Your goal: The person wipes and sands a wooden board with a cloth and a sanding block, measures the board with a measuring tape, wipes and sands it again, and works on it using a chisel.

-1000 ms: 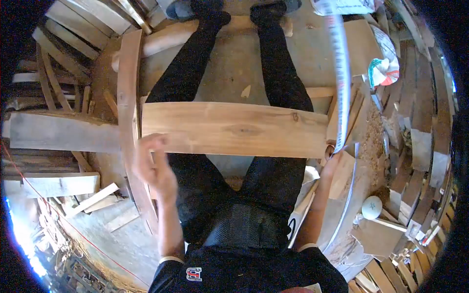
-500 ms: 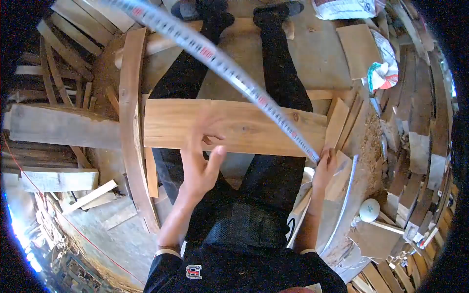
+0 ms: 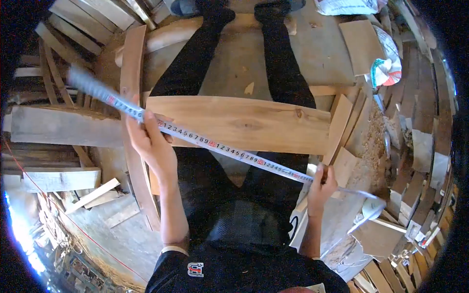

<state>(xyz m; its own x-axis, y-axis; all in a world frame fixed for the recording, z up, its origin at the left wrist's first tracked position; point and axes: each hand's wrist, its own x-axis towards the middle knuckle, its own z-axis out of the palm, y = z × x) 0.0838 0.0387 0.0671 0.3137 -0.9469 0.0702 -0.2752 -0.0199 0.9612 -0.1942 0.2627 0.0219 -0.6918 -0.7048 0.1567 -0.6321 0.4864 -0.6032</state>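
Note:
A white measuring tape [image 3: 225, 149] with black and red numbers stretches slantwise between my hands. My left hand [image 3: 152, 139] pinches it close to the left end of a smooth wooden board [image 3: 234, 117]. Beyond that hand, the tape's blurred free end points up and left. At the board's lower right corner, my right hand [image 3: 322, 185] has closed its fingers on the tape, and a further length trails off to the right. The board lies crosswise over my legs, with dark knots in its face. The tape passes over the board's left part and below its right part.
A long upright-lying plank [image 3: 132, 73] runs along the left side, beside a grey board [image 3: 66, 127]. Stacked timber lines both sides. Wood offcuts [image 3: 338, 122] lie right of the board. A white sack [image 3: 386, 68] and a pale round object [image 3: 371, 209] are at right.
My left hand was open above the board; it has moved left and taken hold of the tape. The tape has swung down to a flatter slant, its far end lower and further left.

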